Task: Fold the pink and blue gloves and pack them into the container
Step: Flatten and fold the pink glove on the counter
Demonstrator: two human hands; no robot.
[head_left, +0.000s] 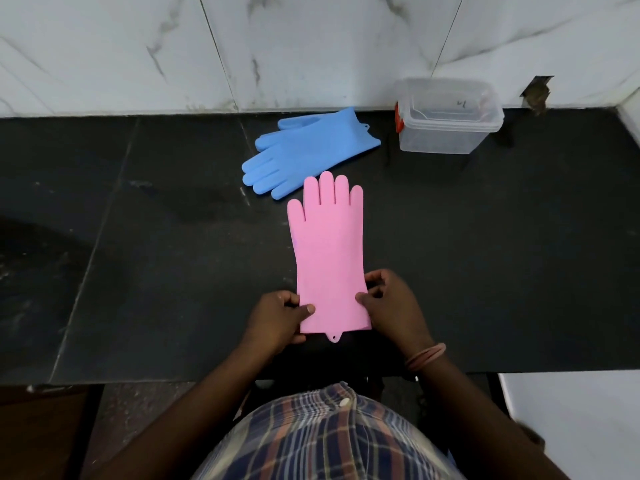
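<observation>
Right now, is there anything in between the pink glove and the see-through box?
No, nothing. In the head view, only bare black counter lies between the pink glove and the clear container. The blue glove sits off to the left of that stretch.

A dark stone desk (138,237) runs across the room, made of slabs with thin pale seams between them, and its surface has dull smudges. Behind it stands a wall (121,46) of white marble tiles with grey veins, and a small broken hole (536,93) shows at the right where wall and desk meet. Below the desk edge, a speckled dark floor (145,410) is visible.
</observation>
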